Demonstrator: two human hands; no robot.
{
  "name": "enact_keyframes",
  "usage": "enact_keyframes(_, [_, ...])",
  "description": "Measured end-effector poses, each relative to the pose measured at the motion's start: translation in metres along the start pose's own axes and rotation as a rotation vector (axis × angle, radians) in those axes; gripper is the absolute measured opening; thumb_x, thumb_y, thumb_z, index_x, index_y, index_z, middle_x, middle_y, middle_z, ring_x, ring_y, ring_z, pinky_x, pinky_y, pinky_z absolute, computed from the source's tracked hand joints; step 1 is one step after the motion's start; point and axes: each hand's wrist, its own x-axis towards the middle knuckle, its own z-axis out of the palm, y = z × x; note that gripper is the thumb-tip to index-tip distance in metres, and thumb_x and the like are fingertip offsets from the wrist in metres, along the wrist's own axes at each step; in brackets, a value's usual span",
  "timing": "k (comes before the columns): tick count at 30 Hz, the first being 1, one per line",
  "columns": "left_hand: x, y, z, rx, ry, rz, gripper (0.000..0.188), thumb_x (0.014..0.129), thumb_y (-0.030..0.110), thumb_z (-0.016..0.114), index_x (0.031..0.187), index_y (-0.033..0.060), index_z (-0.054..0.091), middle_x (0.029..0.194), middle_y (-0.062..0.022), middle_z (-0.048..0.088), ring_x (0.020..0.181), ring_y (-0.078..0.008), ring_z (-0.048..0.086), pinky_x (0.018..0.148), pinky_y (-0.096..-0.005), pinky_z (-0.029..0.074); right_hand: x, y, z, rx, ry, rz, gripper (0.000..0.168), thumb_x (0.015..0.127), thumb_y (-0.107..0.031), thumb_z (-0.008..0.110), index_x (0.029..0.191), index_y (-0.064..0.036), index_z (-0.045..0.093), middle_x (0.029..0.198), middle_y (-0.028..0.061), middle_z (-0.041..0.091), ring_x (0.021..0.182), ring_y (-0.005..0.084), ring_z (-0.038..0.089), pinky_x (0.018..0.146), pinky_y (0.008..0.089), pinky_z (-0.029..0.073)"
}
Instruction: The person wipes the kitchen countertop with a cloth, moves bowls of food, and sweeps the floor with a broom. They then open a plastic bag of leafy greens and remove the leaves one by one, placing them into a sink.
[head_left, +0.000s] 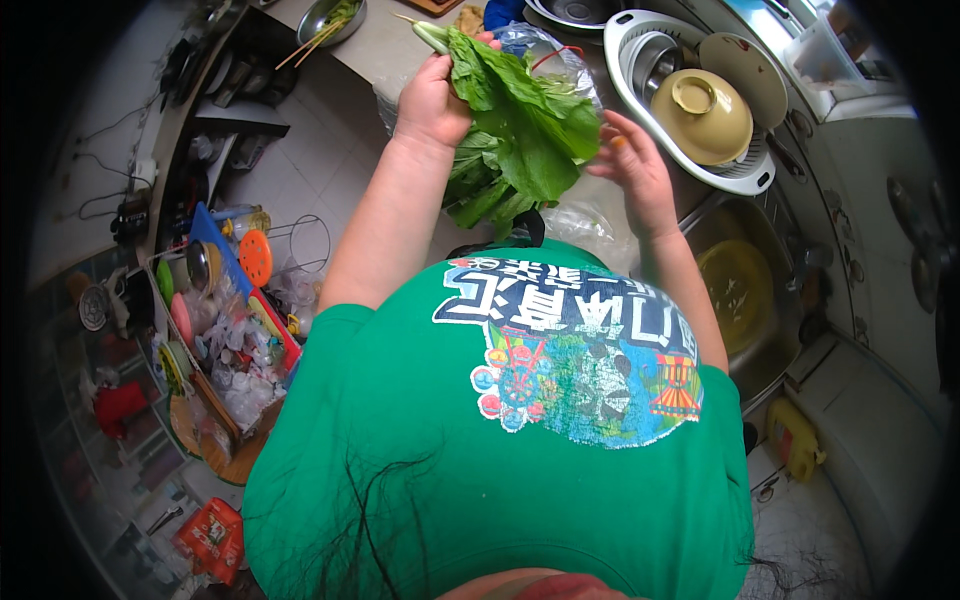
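Note:
Near the top of the view, my left hand grips a bunch of leafy greens by its pale stems. The root end points up and left; broad green leaves spread to the right and hang down towards my body. My right hand is at the leaf tips with its fingers apart, holding nothing. Whether its fingertips touch the leaf edge I cannot tell. Behind the greens lies a clear plastic bag with a red tie on it. More clear plastic lies below the leaves.
At the right stands a white dish basket with a yellow lidded pot. Below it, a sink holds a yellow basin. A metal bowl with chopsticks sits at the upper left. Bagged items fill a bin at the left.

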Motion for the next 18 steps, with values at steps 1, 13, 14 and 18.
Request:
enact_keyframes(1, [-0.001, -0.004, 0.002, -0.007, -0.007, 0.007, 0.042, 0.102, 0.014, 0.030, 0.136, -0.0086, 0.041, 0.136, -0.0213, 0.051, 0.128, -0.0309, 0.050, 0.110, -0.0434, 0.041, -0.003, 0.000, 0.008, -0.018, -0.024, -0.007, 0.043, 0.093, -0.017, 0.066, 0.130, 0.001, 0.053, 0.115, 0.0090, 0.064, 0.100, 0.0116, 0.061, 0.083, 0.0252, 0.050])
enact_keyframes(13, [-0.022, -0.026, 0.001, 0.249, -0.178, 0.038, 0.024, 0.100, 0.012, 0.052, 0.122, 0.0029, 0.058, 0.114, -0.0135, 0.066, 0.108, -0.0236, 0.063, 0.097, -0.0387, 0.050, -0.010, 0.003, -0.015, -0.695, -0.138, -0.131, 0.057, 0.083, -0.023, 0.076, 0.132, -0.002, 0.054, 0.126, 0.0107, 0.058, 0.114, 0.0163, 0.057, 0.097, 0.0316, 0.045])
enact_keyframes(14, [-0.023, -0.027, 0.003, 0.229, -0.196, 0.035, 0.025, 0.099, 0.010, 0.053, 0.122, 0.0021, 0.058, 0.110, -0.0145, 0.068, 0.103, -0.0239, 0.066, 0.093, -0.0361, 0.053, -0.007, 0.000, -0.017, -0.644, -0.179, -0.128, 0.062, 0.085, -0.026, 0.074, 0.137, -0.002, 0.050, 0.135, 0.0126, 0.051, 0.124, 0.0201, 0.051, 0.102, 0.0350, 0.042])
enact_keyframes(18, [-0.034, -0.038, 0.023, 0.335, -0.256, -0.108, 0.026, 0.099, 0.012, 0.054, 0.122, 0.0010, 0.058, 0.110, -0.0163, 0.069, 0.103, -0.0236, 0.067, 0.090, -0.0344, 0.055, 0.010, -0.015, 0.005, -0.436, -0.082, -0.266, 0.053, 0.088, -0.020, 0.069, 0.135, -0.001, 0.052, 0.129, 0.0124, 0.055, 0.119, 0.0193, 0.053, 0.099, 0.0330, 0.044])
